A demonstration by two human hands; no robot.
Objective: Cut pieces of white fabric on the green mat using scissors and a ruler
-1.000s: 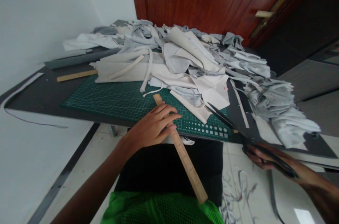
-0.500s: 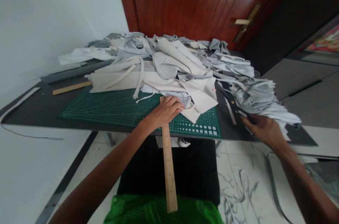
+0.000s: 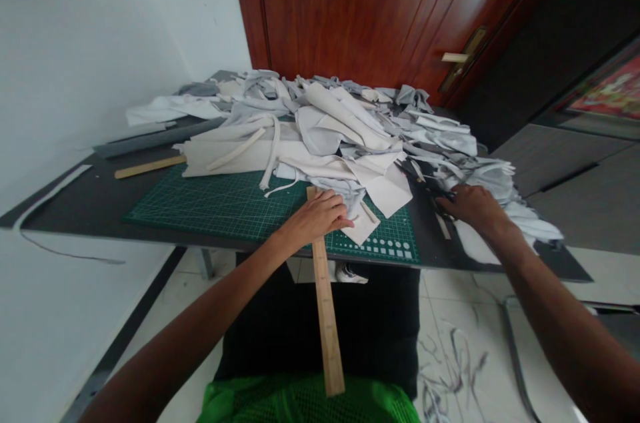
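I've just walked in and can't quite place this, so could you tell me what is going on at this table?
A person is working at a dark table heaped with pale grey and off-white fabric scraps. Their left hand holds a wooden ruler, which runs from the edge of a green cutting mat out past the table edge toward their lap. Their right hand is at black scissors lying to the right of the mat, though whether it grips them is hard to tell.

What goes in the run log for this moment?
Left hand: on wooden ruler, over green cutting mat | Right hand: at black scissors | Nearby: pale fabric scrap pile, dark table
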